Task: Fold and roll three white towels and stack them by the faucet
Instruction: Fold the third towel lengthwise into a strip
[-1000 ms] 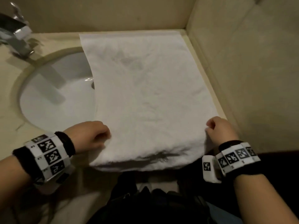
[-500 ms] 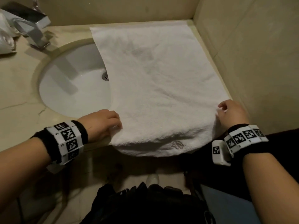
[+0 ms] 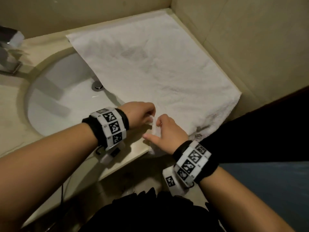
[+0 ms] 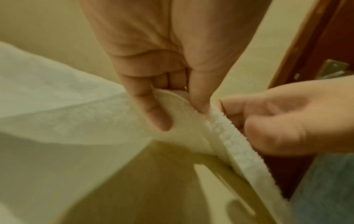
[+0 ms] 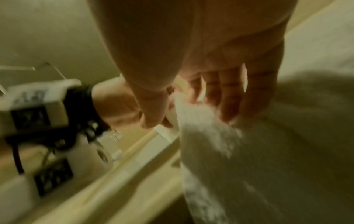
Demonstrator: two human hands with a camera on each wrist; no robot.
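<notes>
left hand (image 3: 139, 113), right hand (image 3: 167, 133), apparently pinching towel (image 3: 167, 64) corner

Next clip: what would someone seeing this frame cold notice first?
The big white towel spread over the counter's right side, its left edge overhanging the sink. Then the left hand and right hand, close together at the near edge, both pinching the towel's hem. The faucet sits far left.
</notes>
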